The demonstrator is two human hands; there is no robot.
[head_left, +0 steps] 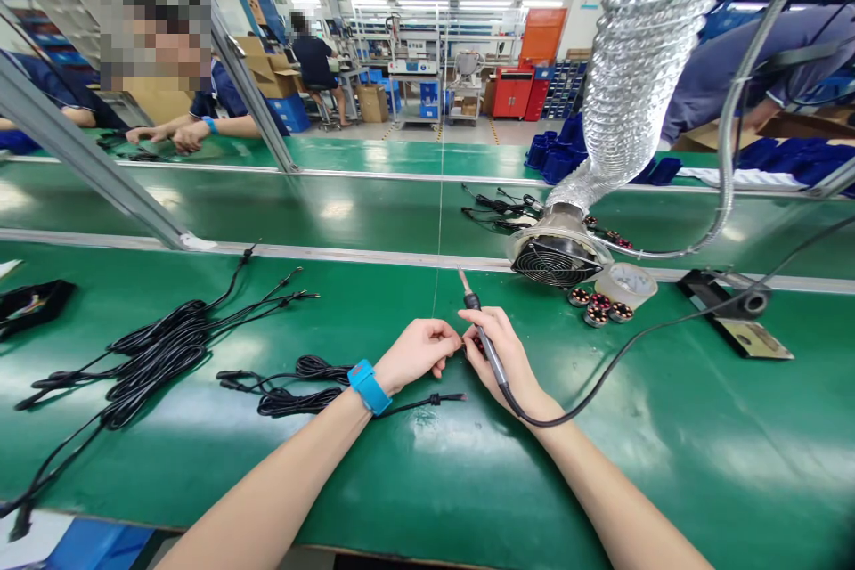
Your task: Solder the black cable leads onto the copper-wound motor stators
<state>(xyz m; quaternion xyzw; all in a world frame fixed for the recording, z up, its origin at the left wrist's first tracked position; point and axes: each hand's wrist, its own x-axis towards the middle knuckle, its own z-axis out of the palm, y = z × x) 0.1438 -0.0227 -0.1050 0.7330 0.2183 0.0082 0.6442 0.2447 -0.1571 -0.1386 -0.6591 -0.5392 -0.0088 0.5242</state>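
My right hand (500, 356) is closed around a soldering iron (479, 321), whose tip points up and away; its black cord (641, 337) trails off to the right. The same hand also pinches a small dark part between the fingers. My left hand (418, 352), with a blue wrist strap (368, 386), is closed in a pinch on the end of a black cable (300, 387) right beside the right hand. The two hands touch over the green bench (427, 463). What the small part is I cannot make out.
A big bundle of black cables (157, 347) lies at the left. A silver fume duct with a fan (557, 254) hangs at the right, with small round motor parts (594, 307), a clear tub (626, 283) and an iron stand (735, 312). Other people work across the belt.
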